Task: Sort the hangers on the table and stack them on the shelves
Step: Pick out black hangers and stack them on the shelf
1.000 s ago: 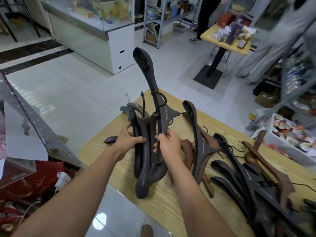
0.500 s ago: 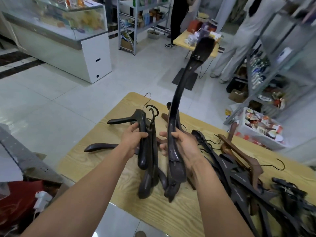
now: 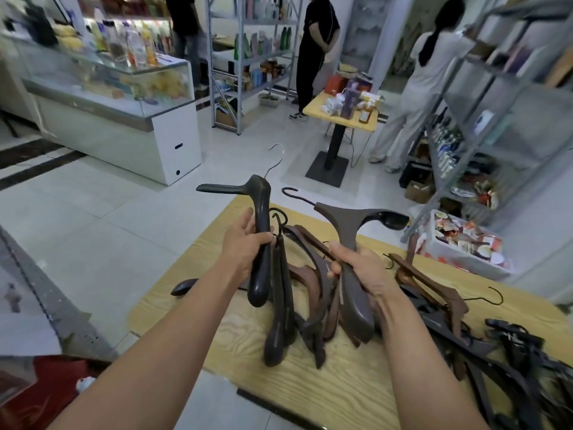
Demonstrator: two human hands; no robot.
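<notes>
Matt dark wooden hangers on a grained wood table.

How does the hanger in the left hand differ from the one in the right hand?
The left hanger is near-black with a pale wire hook; the right hanger is brown with a dark hook. The left hanger's upper arm points left, the right hanger's right. Both are gripped by the lower arm above the table.
</notes>
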